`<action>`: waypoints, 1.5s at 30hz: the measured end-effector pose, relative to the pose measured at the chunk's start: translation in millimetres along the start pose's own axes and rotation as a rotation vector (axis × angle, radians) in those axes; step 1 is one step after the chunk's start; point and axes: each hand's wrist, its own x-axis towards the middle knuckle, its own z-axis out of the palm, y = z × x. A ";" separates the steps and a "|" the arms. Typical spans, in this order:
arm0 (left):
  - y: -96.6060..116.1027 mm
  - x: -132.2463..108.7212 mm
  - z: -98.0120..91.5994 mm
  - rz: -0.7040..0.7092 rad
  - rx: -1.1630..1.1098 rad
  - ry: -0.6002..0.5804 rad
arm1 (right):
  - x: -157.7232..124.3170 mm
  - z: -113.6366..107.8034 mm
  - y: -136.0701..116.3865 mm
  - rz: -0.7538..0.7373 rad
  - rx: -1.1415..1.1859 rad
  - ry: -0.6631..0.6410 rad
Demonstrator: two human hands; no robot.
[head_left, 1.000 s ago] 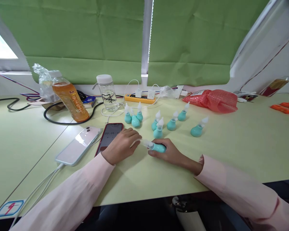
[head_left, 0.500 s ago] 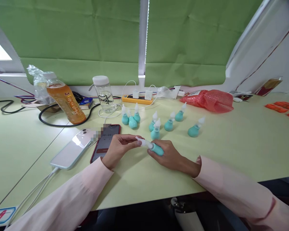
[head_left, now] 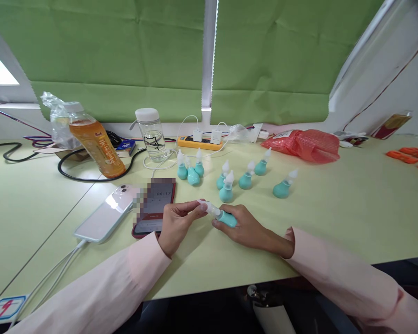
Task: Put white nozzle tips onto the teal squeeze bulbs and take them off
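Observation:
Just above the table's front part, my right hand (head_left: pixel 242 225) is closed around the teal bulb of a nasal aspirator (head_left: pixel 227 218), which lies tilted with its clear neck pointing left. My left hand (head_left: pixel 181 222) pinches the translucent white tip (head_left: pixel 205 205) at the other end, between thumb and fingers. The tip meets the clear neck; whether it is fully seated I cannot tell. Beyond my hands several more teal aspirators with white tips stand on the table, the nearest aspirator (head_left: pixel 226 189) right behind my right hand and another aspirator (head_left: pixel 282 186) off to the right.
Left of my hands lie a phone with a timer (head_left: pixel 156 208) and a white phone (head_left: pixel 104 215) on a cable. Behind stand a tilted orange drink bottle (head_left: pixel 99 146), a clear water bottle (head_left: pixel 152 137), a power strip (head_left: pixel 199 144) and a red plastic bag (head_left: pixel 303 144). Orange scissor-like handles (head_left: pixel 404 157) lie far right.
My left hand has shifted slightly right and its wrist has turned, still pinching the tip. My right hand keeps its hold on the bulb. The phone's timer screen shows different digits.

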 end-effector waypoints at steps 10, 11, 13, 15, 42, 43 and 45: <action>1.7 -2.5 2.1 -0.022 0.022 -0.043 | -0.8 -2.2 -3.1 0.148 0.433 -0.194; 1.4 -2.8 2.2 -0.021 0.019 -0.045 | -1.0 -1.7 -3.6 0.172 0.481 -0.209; 0.7 -3.3 2.2 -0.014 0.012 -0.048 | -1.1 -0.1 -4.0 0.205 0.568 -0.227; 0.1 -3.6 2.1 -0.004 -0.003 -0.055 | -0.6 1.9 -3.6 0.215 0.637 -0.237; 16.2 -3.7 1.8 0.822 1.214 -0.211 | 22.4 -92.6 35.9 -0.056 0.075 0.666; 23.0 0.0 -0.4 0.806 1.328 -0.160 | 26.0 -96.5 36.7 -0.059 0.054 0.674; 39.9 9.0 -4.8 0.770 1.503 -0.057 | 35.7 -103.5 36.4 -0.063 0.003 0.641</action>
